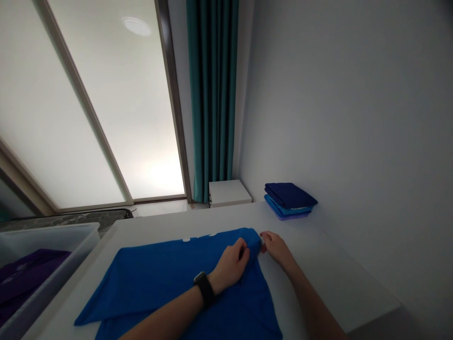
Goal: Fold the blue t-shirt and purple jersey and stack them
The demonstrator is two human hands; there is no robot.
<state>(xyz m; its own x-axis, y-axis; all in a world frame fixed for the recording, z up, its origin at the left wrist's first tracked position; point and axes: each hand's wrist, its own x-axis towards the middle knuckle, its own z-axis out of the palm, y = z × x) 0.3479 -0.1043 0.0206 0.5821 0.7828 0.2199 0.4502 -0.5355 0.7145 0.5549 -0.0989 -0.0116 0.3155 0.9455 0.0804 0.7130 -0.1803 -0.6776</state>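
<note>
A blue T-shirt [155, 274] lies spread on the white table, partly folded over, with a sleeve at the lower left. My left hand [231, 264], a black watch on its wrist, pinches the cloth near the shirt's right end. At that same end, my right hand [274, 245] has its fingertips closed on the shirt's edge, where a bit of white shows. The lower part of the shirt runs out of view beneath my left forearm.
A stack of folded clothes [290, 200], dark blue on top, sits at the table's back right by the wall. To the left stands a white plastic bin [90, 231] with purple clothing [31, 274] inside. Behind the table are a white cabinet [230, 191] and a green curtain [214, 94].
</note>
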